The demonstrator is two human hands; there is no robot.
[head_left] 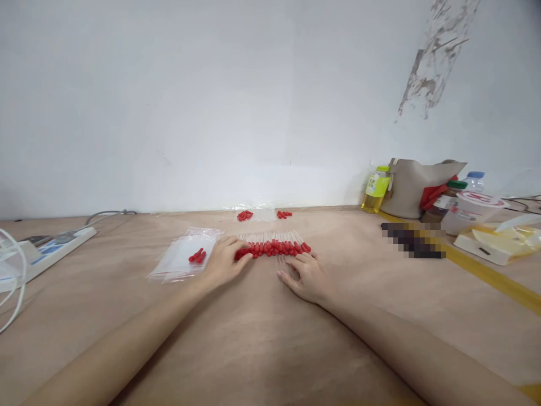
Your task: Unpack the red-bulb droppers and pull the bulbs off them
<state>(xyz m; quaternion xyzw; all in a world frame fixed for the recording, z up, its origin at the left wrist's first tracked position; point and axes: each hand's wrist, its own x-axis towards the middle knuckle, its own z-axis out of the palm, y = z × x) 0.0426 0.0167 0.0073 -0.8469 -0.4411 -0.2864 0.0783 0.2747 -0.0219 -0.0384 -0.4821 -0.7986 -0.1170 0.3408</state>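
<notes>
In the head view, a row of red-tipped sticks [274, 248] lies mid-surface, red ends toward the person. The left hand [226, 259] touches the row's left end, thumb and fingers parted; I cannot tell whether it grips. The right hand [308, 276] bends over its right end, beside clear strips [282, 263]; its grip is unclear too. A bag [177, 256] lies just left. Brown surface [262, 349] stretches between the forearms; behind, its edge meets the wall [190, 113].
</notes>
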